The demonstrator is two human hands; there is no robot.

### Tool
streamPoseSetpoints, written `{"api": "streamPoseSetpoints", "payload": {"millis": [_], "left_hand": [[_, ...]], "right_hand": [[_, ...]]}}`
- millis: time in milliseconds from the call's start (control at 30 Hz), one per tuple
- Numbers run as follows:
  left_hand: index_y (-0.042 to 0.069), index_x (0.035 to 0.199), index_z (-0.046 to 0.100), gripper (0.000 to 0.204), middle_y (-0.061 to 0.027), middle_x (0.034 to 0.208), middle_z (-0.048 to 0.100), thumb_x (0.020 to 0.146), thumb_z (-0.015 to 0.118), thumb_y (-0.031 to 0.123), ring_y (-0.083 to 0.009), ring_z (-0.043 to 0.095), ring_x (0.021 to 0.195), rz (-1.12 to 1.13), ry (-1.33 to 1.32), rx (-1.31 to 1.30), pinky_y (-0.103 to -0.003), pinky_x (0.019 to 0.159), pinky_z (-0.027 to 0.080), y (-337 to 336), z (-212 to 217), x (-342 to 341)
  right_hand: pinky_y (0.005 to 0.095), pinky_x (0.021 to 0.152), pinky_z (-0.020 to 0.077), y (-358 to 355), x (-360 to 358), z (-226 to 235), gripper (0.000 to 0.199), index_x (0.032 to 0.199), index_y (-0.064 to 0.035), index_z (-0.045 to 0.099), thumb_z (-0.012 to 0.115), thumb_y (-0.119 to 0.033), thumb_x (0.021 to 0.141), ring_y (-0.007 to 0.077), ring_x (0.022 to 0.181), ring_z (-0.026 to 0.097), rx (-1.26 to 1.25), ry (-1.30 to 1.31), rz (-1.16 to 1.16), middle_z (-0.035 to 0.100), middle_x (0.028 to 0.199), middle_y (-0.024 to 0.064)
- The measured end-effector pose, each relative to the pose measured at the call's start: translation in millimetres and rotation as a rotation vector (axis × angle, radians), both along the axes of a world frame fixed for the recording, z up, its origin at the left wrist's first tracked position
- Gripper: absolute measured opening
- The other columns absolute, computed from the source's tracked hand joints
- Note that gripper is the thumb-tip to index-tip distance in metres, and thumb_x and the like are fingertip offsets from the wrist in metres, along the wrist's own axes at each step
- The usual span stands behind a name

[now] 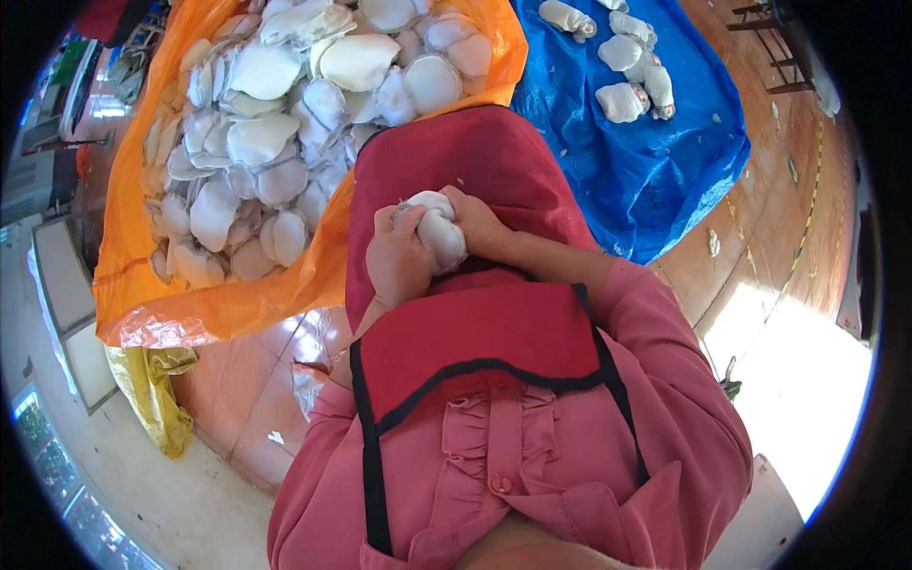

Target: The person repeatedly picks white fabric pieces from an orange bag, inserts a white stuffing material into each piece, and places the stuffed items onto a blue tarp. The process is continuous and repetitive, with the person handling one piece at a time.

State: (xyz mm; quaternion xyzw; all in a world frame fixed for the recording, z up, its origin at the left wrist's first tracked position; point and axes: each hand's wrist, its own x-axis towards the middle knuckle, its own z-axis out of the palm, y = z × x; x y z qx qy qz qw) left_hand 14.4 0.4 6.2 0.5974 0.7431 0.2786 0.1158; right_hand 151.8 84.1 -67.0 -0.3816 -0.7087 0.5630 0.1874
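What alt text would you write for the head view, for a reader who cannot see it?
Seen from above, a person in a pink shirt and red apron squeezes a white fabric bundle between the left hand and right hand. An orange sheet heaped with white pads lies left; finished white rolls lie on a blue tarp.

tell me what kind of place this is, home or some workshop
Probably an informal floor workshop for hand piecework. A big heap of white pads lies on an orange sheet, rolled white bundles sit on a blue tarp, and both hands, left hand and right hand, squeeze a white piece.
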Motion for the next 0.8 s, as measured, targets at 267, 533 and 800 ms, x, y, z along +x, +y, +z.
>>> {"api": "streamPoseSetpoints", "payload": {"millis": [267, 533, 800], "left_hand": [[0.013, 0.112, 0.062, 0.036, -0.0185, 0.117, 0.053, 0.076, 0.06, 0.011, -0.0377, 0.065, 0.082, -0.016, 0.093, -0.153, -0.044, 0.067, 0.055, -8.2, 19.1, 9.6], [0.011, 0.115, 0.058, 0.036, -0.0172, 0.116, 0.054, 0.079, 0.06, 0.01, -0.0376, 0.064, 0.087, -0.009, 0.013, -0.073, -0.046, 0.07, 0.054, -16.7, 21.7, 9.1], [0.003, 0.114, 0.061, 0.028, -0.0124, 0.102, 0.065, 0.088, 0.064, 0.01, -0.0248, 0.064, 0.089, -0.105, -0.305, -0.176, -0.034, 0.08, 0.05, 12.0, 38.7, -61.2]], "right_hand": [[0.041, 0.076, 0.0502, -1.7, -13.1, 8.9, 0.038, 0.103, -0.0052, 0.055, 0.073, -0.028, 0.079, 0.0321, 0.088, 0.065, -0.098, -0.076, -0.004, 0.067, 0.094, 0.0178], [0.0481, 0.07, 0.0478, -5.4, -17.6, 2.3, 0.034, 0.093, -0.0062, 0.056, 0.07, -0.034, 0.079, 0.0416, 0.081, 0.063, -0.03, 0.007, -0.099, 0.065, 0.084, 0.022], [0.0507, 0.069, 0.048, 0.3, -31.8, 24.7, 0.026, 0.096, -0.0072, 0.055, 0.065, -0.028, 0.083, 0.0407, 0.081, 0.064, 0.187, -0.131, -0.177, 0.066, 0.083, 0.0201]]}}
